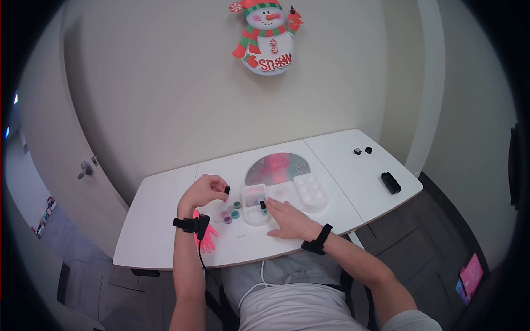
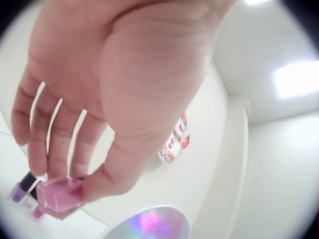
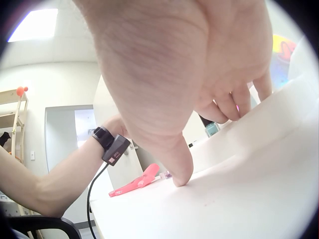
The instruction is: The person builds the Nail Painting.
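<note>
My left hand (image 1: 205, 190) is raised over the table's left half and pinches a pink nail polish bottle (image 2: 59, 194) between thumb and fingertips. The bottle's black cap (image 1: 227, 189) shows in the head view. My right hand (image 1: 292, 220) lies at a white compartment tray (image 1: 256, 218), fingers over its rim. In the right wrist view, the right thumb (image 3: 183, 174) touches the tabletop outside the tray. Close to the right fingertips is a teal bottle (image 3: 212, 129) with a black cap. Small lidded pots (image 1: 227, 219) of purple, teal and green stand left of the tray.
A pink hand-shaped piece (image 1: 207, 237) lies under the left forearm. Behind the tray is an iridescent half-round panel (image 1: 276, 170) with hearts. To the right sits a white tray with round wells (image 1: 312, 194). A black case (image 1: 391, 183) lies near the right edge.
</note>
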`<state>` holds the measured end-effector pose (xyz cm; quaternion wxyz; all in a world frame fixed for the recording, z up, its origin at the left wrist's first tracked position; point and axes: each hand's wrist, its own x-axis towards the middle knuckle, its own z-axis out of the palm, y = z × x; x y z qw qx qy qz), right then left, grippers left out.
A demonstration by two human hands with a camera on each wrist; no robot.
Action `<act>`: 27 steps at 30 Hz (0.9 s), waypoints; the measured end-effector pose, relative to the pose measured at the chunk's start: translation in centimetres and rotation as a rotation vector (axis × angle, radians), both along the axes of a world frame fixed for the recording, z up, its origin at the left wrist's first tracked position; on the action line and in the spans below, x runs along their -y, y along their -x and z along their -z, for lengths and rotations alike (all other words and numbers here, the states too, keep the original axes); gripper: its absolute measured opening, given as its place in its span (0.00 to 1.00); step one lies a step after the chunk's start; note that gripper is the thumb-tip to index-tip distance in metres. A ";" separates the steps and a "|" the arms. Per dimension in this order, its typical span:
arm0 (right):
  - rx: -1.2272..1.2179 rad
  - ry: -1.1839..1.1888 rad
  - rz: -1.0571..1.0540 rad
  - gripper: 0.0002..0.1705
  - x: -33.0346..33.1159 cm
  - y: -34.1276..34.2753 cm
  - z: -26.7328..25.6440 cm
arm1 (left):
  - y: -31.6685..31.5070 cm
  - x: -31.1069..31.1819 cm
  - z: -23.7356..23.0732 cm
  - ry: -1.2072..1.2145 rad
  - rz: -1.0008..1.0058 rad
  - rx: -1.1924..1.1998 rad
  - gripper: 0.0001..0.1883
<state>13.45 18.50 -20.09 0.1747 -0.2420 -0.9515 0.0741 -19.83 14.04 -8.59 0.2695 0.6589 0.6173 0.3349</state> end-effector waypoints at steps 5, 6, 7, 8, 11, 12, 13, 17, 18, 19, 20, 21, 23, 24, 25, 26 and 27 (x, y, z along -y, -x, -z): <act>0.011 0.009 0.007 0.61 0.2 0.1 -0.4 | -5.2 0.4 -0.5 0.053 0.275 -0.149 0.12; 0.018 0.014 0.002 0.61 0.2 0.2 -0.5 | -6.1 0.3 -0.4 0.077 0.296 -0.176 0.12; 0.020 0.012 0.005 0.61 0.2 0.1 -0.6 | -6.5 0.0 0.2 0.075 0.298 -0.175 0.12; 0.020 0.008 0.004 0.61 0.3 0.1 -0.7 | -6.7 -0.6 1.0 0.059 0.353 -0.191 0.11; 0.015 -0.002 0.008 0.61 0.5 0.2 -0.6 | -7.2 -1.4 2.4 0.009 0.436 -0.247 0.12; 0.012 -0.009 0.011 0.61 0.6 0.2 -0.6 | -7.3 -1.4 2.6 -0.005 0.441 -0.268 0.12; 0.011 -0.005 0.011 0.61 0.4 0.1 -0.4 | -7.6 -1.5 2.6 -0.017 0.445 -0.288 0.11; 0.010 -0.022 0.012 0.61 0.4 0.2 -0.4 | -8.5 -1.4 2.8 -0.046 0.342 -0.328 0.09; 0.015 -0.012 0.014 0.61 0.5 0.1 -0.5 | -8.6 -1.4 2.9 -0.069 0.318 -0.301 0.08; 0.016 -0.012 0.014 0.61 0.5 0.1 -0.6 | -8.8 -1.3 2.9 -0.092 0.295 -0.275 0.08; 0.021 -0.012 0.013 0.61 0.5 0.1 -0.7 | -8.8 -1.4 3.1 -0.094 0.294 -0.273 0.08; 0.026 -0.013 0.012 0.61 0.5 0.2 -0.7 | -8.9 -1.6 3.3 -0.113 0.303 -0.274 0.09; 0.026 -0.018 0.011 0.62 0.4 0.2 -0.6 | -9.0 -1.8 3.7 -0.133 0.310 -0.274 0.10; 0.025 -0.022 0.012 0.62 0.4 0.3 -0.5 | -9.2 -1.8 3.9 -0.167 0.323 -0.291 0.11; 0.026 -0.024 0.011 0.62 0.5 0.3 -0.5 | -9.4 -1.8 3.9 -0.201 0.337 -0.309 0.13; 0.025 -0.030 0.013 0.63 0.6 0.2 -0.5 | -9.6 -1.8 3.9 -0.202 0.336 -0.308 0.13; 0.024 -0.036 0.014 0.64 0.6 0.2 -0.5 | -9.8 -1.8 3.9 -0.206 0.331 -0.310 0.15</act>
